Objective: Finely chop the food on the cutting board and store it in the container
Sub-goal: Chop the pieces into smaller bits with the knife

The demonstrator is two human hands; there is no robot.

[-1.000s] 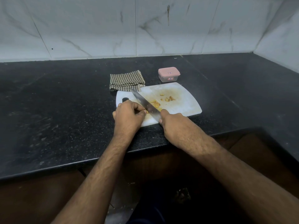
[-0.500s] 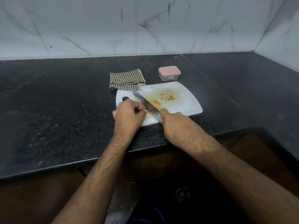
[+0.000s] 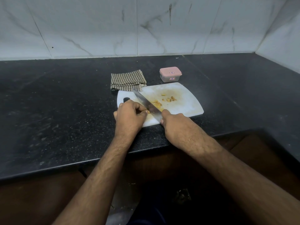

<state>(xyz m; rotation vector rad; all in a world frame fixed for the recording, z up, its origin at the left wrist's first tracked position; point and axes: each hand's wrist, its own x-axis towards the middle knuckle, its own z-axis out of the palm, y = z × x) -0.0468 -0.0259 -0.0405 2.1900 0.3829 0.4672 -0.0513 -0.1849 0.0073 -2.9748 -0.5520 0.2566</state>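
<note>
On the black countertop, a folded checked cloth is lying just behind the far-left corner of the white cutting board, touching its edge. The board itself is sitting near the counter's front edge.

The left hand is resting over the board's near-left part, fingers curled with the fingertips pressing down on a small yellowish piece of food right against the blade; how much of that piece is under the hand cannot be told. The kitchen knife is lying diagonally across the board, tip toward the far-left corner, edge down beside those fingertips. A few pale slices are lying just right of the blade, and smaller chopped bits are sitting near the board's middle.

The right hand is wrapping around the knife handle at the board's near edge; the handle itself is hidden inside the grip.

Behind the board's far edge, near but not touching, the small container is standing with its pink lid closed.

The chopping step appears to be in progress, with storing not yet begun. The next cut is likely calling for tucked fingertips and a short downward stroke; afterwards the coarse pieces probably need further passes, and the lid will have to come off.
</note>
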